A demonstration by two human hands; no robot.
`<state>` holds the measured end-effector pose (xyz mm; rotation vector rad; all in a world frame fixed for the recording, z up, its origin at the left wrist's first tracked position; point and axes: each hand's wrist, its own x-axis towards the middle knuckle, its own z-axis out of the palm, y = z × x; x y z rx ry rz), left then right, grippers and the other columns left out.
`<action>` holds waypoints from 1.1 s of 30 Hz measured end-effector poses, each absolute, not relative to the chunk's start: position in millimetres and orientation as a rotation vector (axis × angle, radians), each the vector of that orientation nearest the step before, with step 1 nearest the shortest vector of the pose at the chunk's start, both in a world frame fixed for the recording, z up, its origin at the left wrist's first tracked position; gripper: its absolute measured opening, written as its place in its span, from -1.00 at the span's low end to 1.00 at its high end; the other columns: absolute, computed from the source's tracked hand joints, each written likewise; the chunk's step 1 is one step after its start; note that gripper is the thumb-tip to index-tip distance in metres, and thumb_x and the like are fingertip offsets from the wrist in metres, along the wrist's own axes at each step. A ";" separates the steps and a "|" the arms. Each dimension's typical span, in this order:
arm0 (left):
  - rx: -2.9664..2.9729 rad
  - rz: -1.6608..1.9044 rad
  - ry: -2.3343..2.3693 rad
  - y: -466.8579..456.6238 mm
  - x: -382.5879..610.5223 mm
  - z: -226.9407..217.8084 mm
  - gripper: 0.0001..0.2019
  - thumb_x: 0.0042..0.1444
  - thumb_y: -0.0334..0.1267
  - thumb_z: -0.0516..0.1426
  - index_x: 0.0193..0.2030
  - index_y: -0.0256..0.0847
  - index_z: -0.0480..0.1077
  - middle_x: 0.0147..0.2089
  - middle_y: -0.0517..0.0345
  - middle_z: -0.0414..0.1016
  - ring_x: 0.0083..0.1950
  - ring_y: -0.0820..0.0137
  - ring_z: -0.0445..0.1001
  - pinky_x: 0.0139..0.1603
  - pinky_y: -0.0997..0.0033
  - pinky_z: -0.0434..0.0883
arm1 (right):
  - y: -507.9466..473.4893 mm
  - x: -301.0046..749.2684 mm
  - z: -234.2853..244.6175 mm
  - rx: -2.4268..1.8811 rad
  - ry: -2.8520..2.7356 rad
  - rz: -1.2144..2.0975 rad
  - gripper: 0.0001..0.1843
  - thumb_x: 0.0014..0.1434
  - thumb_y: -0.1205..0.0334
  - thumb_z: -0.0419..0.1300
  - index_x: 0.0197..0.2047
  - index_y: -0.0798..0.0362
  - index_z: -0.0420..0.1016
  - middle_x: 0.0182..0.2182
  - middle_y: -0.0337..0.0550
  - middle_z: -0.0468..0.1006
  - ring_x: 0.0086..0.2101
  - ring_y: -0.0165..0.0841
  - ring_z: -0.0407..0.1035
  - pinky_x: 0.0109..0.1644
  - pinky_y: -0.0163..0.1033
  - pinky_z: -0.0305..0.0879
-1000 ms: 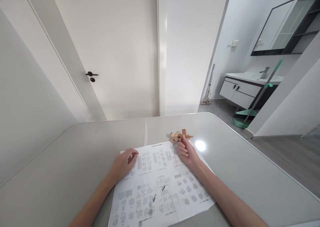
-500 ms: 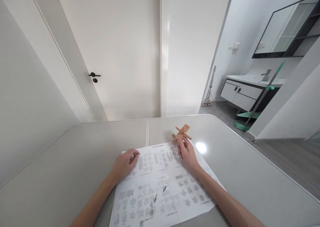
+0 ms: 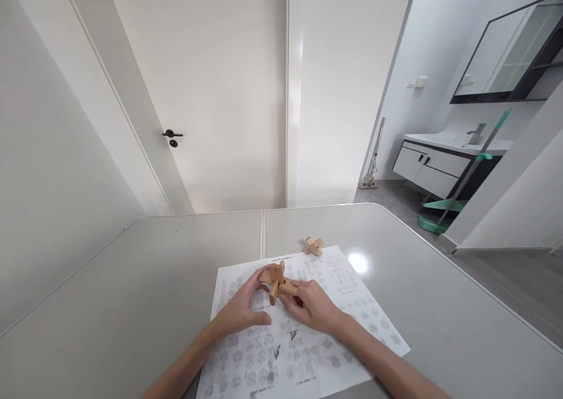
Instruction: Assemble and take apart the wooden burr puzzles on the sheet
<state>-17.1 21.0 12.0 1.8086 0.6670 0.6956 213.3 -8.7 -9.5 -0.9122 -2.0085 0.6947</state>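
As the right hand [image 3: 313, 306] grips one end, the light-brown wooden piece [image 3: 278, 279], crossed flat-sided bars, a dark curved mark on one, is held over the printed sheet [image 3: 316, 352], left hand [image 3: 238, 310] spread loosely around its other end, thumb apart.

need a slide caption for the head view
Right hand holding joined wooden blocks above a printed sheet, left hand close by, a wooden cross at the sheet's far edge.
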 end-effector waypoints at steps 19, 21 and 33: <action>1.662 0.856 0.907 23.5 -15.7 9.2 -0.22 -0.01 -0.04 0.41 0.34 -0.06 0.27 0.28 -0.10 0.45 0.30 0.02 0.42 0.34 -0.01 0.33 | -6.3 215.7 -7.8 -0.974 -1.720 1.076 -0.49 0.44 -0.14 0.00 -0.45 0.00 0.27 -0.66 -0.34 0.31 -0.60 -0.43 0.16 -0.43 -0.29 0.08; 1.716 0.865 0.964 22.3 -14.3 10.1 -0.20 -0.03 -0.07 0.42 0.35 -0.04 0.27 0.34 -0.10 0.39 0.33 0.02 0.38 0.36 -0.02 0.30 | -5.3 216.4 -5.4 -0.924 -1.616 1.247 -0.47 0.45 -0.18 -0.03 -0.45 0.00 0.27 -0.71 -0.37 0.30 -0.65 -0.45 0.13 -0.43 -0.30 0.12; 1.880 0.789 1.024 18.9 -14.9 6.8 -0.10 -0.15 -0.08 0.48 0.35 -0.02 0.25 0.24 -0.05 0.46 0.26 0.05 0.42 0.33 0.02 0.35 | -2.4 216.0 -9.8 -0.733 -1.319 1.723 -0.55 0.34 -0.08 0.18 -0.47 0.03 0.33 -0.71 -0.40 0.27 -0.69 -0.52 0.04 -0.56 -0.34 -0.02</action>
